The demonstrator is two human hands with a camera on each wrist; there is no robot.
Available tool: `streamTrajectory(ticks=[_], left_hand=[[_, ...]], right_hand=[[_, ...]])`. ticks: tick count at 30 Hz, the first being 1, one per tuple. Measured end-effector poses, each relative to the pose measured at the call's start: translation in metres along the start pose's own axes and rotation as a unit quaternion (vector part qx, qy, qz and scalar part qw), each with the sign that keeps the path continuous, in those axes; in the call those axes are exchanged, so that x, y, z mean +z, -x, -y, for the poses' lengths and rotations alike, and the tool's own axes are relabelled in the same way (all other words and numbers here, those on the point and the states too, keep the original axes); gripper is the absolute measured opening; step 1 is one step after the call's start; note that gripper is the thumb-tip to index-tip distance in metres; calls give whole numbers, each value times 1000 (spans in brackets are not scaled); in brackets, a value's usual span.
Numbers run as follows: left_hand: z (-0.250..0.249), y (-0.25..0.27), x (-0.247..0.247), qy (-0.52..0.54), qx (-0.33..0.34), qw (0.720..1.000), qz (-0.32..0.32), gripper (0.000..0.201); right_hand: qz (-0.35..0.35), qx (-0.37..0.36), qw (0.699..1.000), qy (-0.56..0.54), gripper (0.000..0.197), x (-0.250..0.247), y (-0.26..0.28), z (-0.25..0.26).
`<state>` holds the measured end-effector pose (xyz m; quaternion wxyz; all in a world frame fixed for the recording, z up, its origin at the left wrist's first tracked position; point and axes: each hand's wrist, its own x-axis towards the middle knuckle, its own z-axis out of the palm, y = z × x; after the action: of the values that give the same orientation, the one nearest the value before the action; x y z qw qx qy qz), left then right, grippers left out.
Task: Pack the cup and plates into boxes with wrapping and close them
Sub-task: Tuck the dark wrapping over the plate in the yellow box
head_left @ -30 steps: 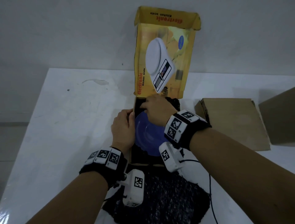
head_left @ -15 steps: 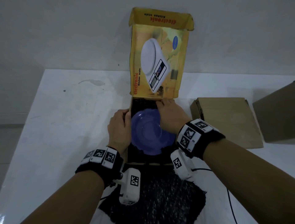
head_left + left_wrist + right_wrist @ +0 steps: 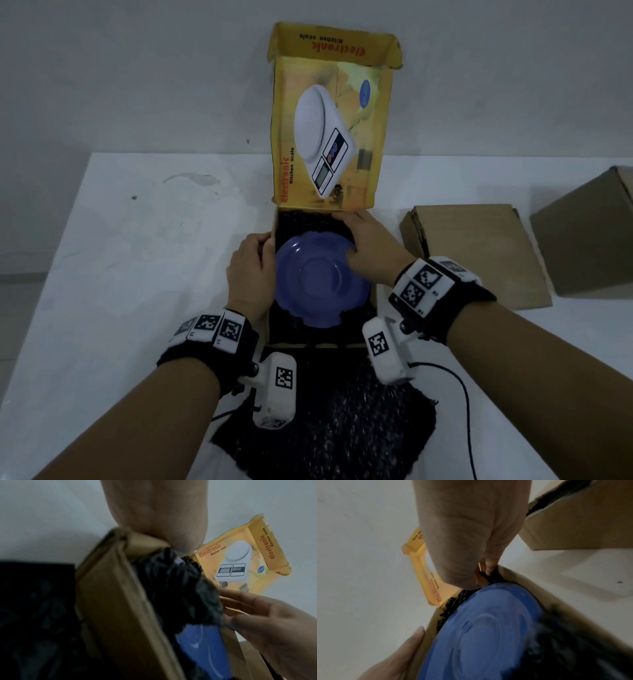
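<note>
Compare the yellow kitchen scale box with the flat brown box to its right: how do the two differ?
The yellow box is open, its printed lid standing upright; the flat brown box is closed. The yellow box holds a blue plate on black wrapping; the brown box's contents cannot be seen. The left hand grips the yellow box's wall and the right hand reaches inside; nobody touches the brown box. Both are cardboard on the white table.

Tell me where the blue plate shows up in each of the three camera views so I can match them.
Head: blue plate centre, inside the open box, between both hands.
Left wrist: lower centre-right, a blue sliver behind dark wrapping.
Right wrist: lower centre, large, under the right hand.
Shared landmark: the yellow kitchen-scale lid, standing up behind the plate.
</note>
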<state>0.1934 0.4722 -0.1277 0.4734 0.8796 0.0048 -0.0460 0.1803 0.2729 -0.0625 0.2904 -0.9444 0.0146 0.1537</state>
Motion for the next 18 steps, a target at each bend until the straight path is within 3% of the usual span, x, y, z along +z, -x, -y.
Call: streamTrajectory(ticks=[4,8,10,14,18], left_hand=[[0,2,-11,30,17,998,55,34],[2,21,-26,69,10,990,122,35],[6,31,-31,89,5,987,134,37],[10,43,-29,125,6,983,136,40],[10,51,-29,117,35,982,141,41]], right_hand=[[-93,-37,995,28,42,4,33,-3],[-92,-42,995,9,12,7,73,-4],[-88,-63,994,-22,7,11,95,-2],[-2,-113,992,-48,13,35,134,5],[102,-166,976,95,57,72,152,-3]])
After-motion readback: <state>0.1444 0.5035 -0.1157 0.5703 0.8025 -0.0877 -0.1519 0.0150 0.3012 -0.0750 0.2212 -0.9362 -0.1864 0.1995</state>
